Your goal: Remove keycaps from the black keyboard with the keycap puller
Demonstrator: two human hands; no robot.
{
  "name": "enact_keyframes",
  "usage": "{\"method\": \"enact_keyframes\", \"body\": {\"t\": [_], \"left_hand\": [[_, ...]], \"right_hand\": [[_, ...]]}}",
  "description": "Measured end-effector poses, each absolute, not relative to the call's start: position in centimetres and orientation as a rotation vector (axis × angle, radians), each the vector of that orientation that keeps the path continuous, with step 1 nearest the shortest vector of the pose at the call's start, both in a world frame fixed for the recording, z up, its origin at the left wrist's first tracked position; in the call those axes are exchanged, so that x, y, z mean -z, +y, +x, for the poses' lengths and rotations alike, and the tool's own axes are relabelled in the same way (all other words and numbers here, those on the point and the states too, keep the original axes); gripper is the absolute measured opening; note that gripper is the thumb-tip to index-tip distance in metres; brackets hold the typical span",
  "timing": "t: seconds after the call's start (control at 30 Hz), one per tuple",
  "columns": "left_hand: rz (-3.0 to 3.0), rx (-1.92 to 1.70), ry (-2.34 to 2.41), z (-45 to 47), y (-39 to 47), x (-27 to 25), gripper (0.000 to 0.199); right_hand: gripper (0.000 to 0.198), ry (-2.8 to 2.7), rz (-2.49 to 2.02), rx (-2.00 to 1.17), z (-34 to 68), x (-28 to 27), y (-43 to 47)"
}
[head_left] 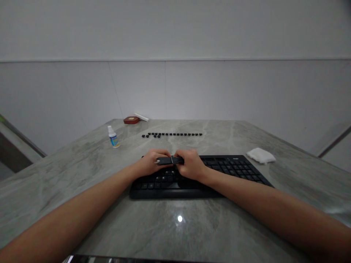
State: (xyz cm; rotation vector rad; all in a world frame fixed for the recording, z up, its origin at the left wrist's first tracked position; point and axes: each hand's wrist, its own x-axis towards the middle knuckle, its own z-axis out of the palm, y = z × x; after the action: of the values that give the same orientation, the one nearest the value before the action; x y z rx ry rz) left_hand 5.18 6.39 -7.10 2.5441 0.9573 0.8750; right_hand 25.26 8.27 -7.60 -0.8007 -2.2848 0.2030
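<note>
A black keyboard [175, 193] lies on the table, with both hands above its upper left part. My right hand [190, 164] is closed around one end of a small black keycap puller [164, 161], which has thin metal wire on it. My left hand [151, 162] is closed at the puller's other end, fingers curled behind it. The hands almost meet and hide many of the keys beneath. Beyond the keyboard, several loose black keycaps [178, 134] are laid out in a row, a few of them forming a shorter second row at its left.
To the left stands a small white spray bottle [114, 140] with a blue label. A white folded cloth [261, 155] lies right of the keyboard. At the far edge are a reddish-brown box [131, 120] and a white flat piece [142, 117]. A dark edge [123, 259] shows at the bottom.
</note>
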Motion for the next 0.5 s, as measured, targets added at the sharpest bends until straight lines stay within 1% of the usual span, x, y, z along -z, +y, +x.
{"method": "enact_keyframes", "body": {"t": [0.07, 0.2, 0.33, 0.43, 0.5], "left_hand": [[2.573, -0.904, 0.989, 5.1, 6.6, 7.4, 0.014], [2.682, -0.936, 0.907, 5.1, 6.8, 7.6, 0.01], [2.591, -0.885, 0.972, 5.0, 6.7, 7.3, 0.021], [2.386, -0.926, 1.007, 4.8, 6.8, 7.4, 0.032], [2.263, -0.928, 1.003, 4.6, 7.0, 7.5, 0.032]], "right_hand": [[0.006, -2.226, -0.832, -0.277, 25.2, 7.5, 8.5], [0.021, -2.108, -0.88, -0.416, 25.1, 7.3, 9.0], [0.025, -1.909, -0.911, -0.549, 25.3, 7.2, 9.7], [0.022, -1.693, -0.977, -0.697, 25.5, 7.5, 10.6], [0.02, -1.575, -1.032, -0.793, 25.5, 7.7, 11.2]]}}
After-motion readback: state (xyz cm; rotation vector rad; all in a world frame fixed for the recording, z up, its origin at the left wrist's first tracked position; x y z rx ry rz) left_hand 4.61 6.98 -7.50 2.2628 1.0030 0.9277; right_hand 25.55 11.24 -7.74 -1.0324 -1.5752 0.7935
